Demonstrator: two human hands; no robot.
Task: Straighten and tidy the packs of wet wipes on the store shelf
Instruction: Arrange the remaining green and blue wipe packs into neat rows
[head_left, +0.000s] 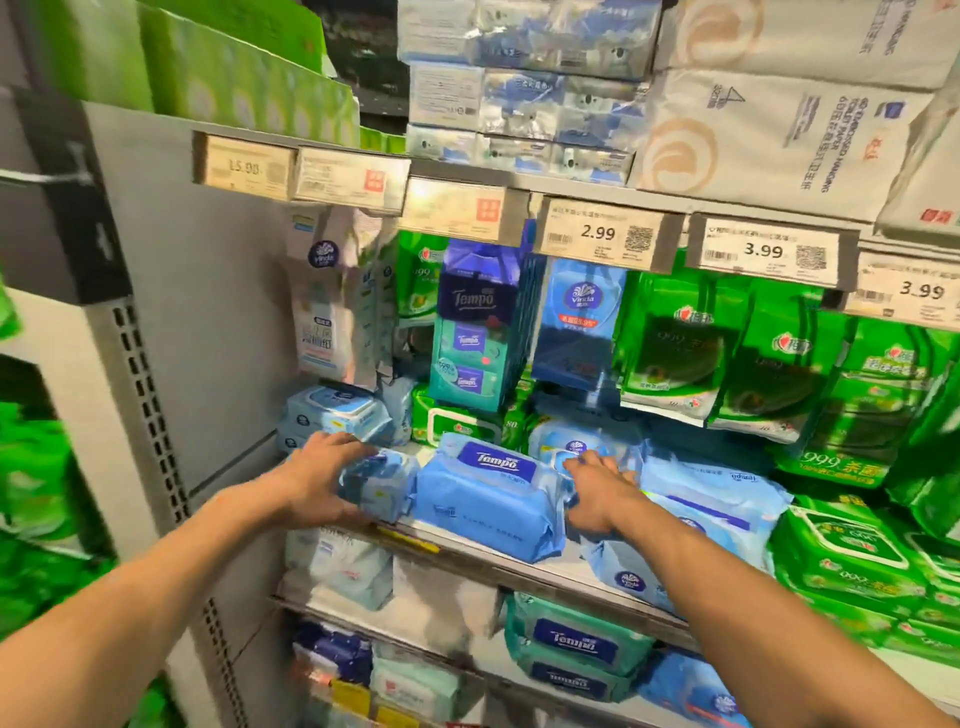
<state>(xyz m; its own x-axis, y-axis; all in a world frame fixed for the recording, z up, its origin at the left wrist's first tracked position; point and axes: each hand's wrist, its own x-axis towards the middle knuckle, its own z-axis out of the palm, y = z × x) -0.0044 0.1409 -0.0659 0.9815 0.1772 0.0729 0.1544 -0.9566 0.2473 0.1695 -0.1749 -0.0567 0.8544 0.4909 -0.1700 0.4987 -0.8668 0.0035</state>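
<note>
A big blue Tempo wipes pack (488, 499) lies flat at the front of the middle shelf (467, 558). My left hand (317, 480) grips a smaller blue pack (379, 483) just left of it, fingers wrapped over its top and near end. My right hand (597, 493) rests with spread fingers on the right end of the Tempo pack and on a light blue Vinda pack (576, 447) behind it. Another blue Vinda pack (711, 509) lies to the right, overhanging the shelf edge.
Green 999 wipes packs (852, 551) are stacked at the right. Upright Tempo (470, 338), Vinda and green packs stand behind. Price tags (597, 234) line the upper shelf edge. A grey perforated upright (150, 415) bounds the left. More packs fill the shelf below (571, 644).
</note>
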